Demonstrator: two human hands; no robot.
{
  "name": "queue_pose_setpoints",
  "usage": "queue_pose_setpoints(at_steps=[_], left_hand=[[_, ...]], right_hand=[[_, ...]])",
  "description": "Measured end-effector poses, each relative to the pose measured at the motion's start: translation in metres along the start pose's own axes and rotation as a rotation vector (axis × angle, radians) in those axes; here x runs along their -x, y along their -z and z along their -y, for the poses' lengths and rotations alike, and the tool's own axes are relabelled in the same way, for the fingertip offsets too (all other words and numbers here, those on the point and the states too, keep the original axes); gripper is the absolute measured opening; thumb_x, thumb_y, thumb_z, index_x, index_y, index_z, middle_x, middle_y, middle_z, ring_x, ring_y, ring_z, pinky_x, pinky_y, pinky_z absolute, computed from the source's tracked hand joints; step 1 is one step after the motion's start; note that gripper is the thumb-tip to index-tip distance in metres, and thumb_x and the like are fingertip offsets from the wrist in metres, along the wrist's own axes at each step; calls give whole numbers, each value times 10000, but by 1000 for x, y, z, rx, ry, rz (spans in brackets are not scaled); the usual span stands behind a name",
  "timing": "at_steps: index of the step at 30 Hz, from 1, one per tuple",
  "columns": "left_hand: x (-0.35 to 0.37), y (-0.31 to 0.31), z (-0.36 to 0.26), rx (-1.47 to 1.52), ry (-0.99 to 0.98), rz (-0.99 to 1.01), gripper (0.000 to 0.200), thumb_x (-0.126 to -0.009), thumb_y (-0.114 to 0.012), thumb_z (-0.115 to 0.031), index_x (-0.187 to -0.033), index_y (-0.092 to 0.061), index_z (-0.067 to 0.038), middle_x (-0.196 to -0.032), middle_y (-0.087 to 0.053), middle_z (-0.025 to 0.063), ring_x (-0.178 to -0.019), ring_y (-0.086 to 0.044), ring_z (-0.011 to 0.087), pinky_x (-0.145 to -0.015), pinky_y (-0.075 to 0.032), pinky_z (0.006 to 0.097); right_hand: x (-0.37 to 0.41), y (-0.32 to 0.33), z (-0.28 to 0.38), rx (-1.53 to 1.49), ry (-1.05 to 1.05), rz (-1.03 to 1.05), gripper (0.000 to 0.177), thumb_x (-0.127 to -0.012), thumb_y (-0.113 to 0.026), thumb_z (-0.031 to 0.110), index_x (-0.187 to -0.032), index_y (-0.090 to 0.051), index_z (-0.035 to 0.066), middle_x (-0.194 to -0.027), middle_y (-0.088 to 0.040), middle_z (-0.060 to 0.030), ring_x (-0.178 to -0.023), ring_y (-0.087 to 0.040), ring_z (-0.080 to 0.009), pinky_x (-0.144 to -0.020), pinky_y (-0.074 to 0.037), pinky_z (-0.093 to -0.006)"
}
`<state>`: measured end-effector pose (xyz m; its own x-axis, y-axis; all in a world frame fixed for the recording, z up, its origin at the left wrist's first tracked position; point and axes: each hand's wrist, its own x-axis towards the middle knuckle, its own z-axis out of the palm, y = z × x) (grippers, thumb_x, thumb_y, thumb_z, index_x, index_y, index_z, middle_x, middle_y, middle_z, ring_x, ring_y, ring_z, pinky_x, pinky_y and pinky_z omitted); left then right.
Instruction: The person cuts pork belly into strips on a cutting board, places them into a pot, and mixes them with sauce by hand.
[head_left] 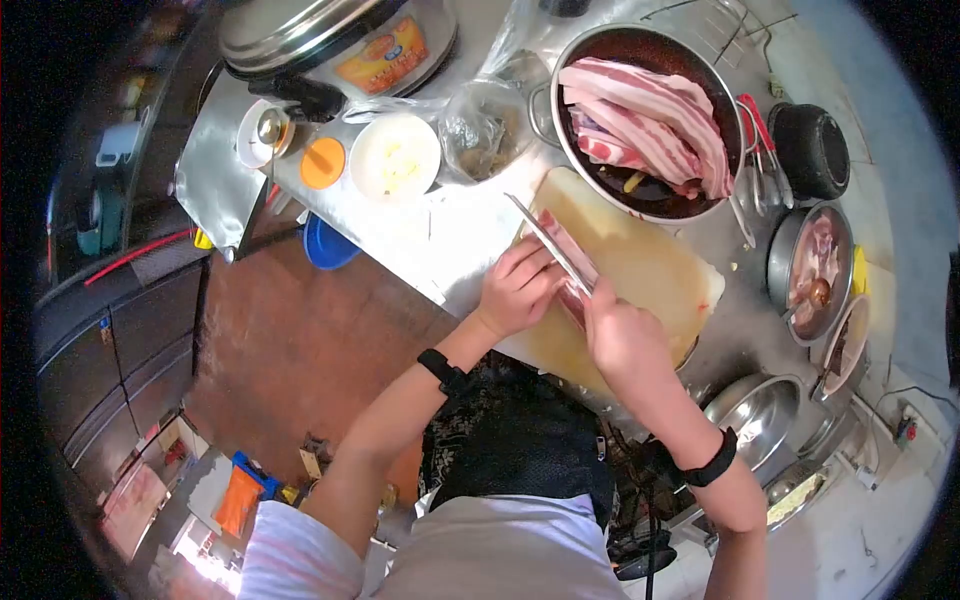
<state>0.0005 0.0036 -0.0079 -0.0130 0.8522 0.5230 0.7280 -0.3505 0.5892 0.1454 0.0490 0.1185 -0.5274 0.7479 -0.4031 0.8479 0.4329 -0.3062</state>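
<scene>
Cutting board bears pork under left hand; right hand hides knife handle.

Pink pork strip flat on board, knife along it

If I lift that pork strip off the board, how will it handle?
Probably floppy: the pork strip is long, thin raw meat, like the draped slabs in the pan. Likely slippery, given glossy fat; the left hand pins it against the knife.

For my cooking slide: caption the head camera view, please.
On a pale cutting board, the right hand holds a long steel knife against a pink raw meat strip under the left hand.
</scene>
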Motion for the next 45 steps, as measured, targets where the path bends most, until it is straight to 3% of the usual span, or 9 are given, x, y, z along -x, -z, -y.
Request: queue_pose_setpoints(at_steps=[2,12,26,30,32,36,38,42,45], left_hand=[[-6,0,0,13,-13,-16,183,-697,-682,-138,-872,-649,-99,-1007,-602,47,-1008,-550,258,-870,-477,361],[2,-7,9,51,-33,-34,223,-631,-629,-113,-853,-646,-101,-1017,-583,26,-1024,-521,231,-898,-479,374],[3,-3,10,141,-44,26,196,-612,-602,-131,-800,-646,-92,-985,-600,33,-1024,-524,225,-934,-455,369],[-3,0,6,114,-55,-34,179,-612,-634,-82,-790,-651,-92,-921,-607,51,-981,-556,259,-882,-490,370],[-3,2,5,111,-48,-55,184,-618,-637,-68,-799,-656,-99,-917,-606,49,-979,-556,255,-880,-489,367],[8,6,1,52,11,-76,231,-643,-683,-93,-874,-663,-102,-972,-592,45,-971,-554,229,-855,-503,360],[4,13,-3,63,10,-64,249,-641,-690,-105,-888,-665,-104,-974,-592,47,-970,-557,232,-858,-500,360],[2,12,-13,88,-70,-31,305,-642,-727,-150,-938,-665,-112,-1000,-609,52,-978,-571,234,-870,-480,371],[4,6,-20,123,-117,45,315,-643,-751,-166,-937,-654,-107,-1001,-628,51,-985,-579,233,-866,-475,394]], right_hand=[[13,8,-4,44,-62,134,166,-850,-432,93,-943,-470,-39,-712,-632,-211,-663,-649,-358,-586,-527,-444],[-13,24,6,43,-118,285,187,-873,-417,95,-970,-458,-59,-730,-614,-256,-676,-634,-388,-599,-515,-479],[-84,-35,8,-30,53,-209,235,-917,-495,251,-908,-521,17,-566,-569,-213,-517,-592,-376,-475,-475,-473],[-94,-32,-6,-192,124,-307,206,-906,-516,229,-868,-527,27,-570,-558,-224,-515,-583,-383,-464,-442,-481],[-93,-28,-10,-332,127,-386,162,-900,-539,145,-888,-543,-16,-577,-523,-226,-484,-537,-372,-430,-384,-407],[-65,11,-7,-347,134,-553,148,-900,-539,129,-881,-540,-17,-578,-502,-223,-484,-520,-376,-428,-373,-388],[-34,45,-6,-269,63,-434,151,-896,-531,167,-868,-501,22,-648,-549,-249,-601,-572,-422,-498,-421,-470],[38,52,-23,-72,-121,-84,139,-897,-522,169,-880,-464,44,-646,-561,-231,-612,-580,-416,-502,-441,-490],[72,47,-25,11,-120,5,141,-888,-525,164,-879,-447,46,-657,-569,-223,-604,-580,-415,-508,-450,-506]])
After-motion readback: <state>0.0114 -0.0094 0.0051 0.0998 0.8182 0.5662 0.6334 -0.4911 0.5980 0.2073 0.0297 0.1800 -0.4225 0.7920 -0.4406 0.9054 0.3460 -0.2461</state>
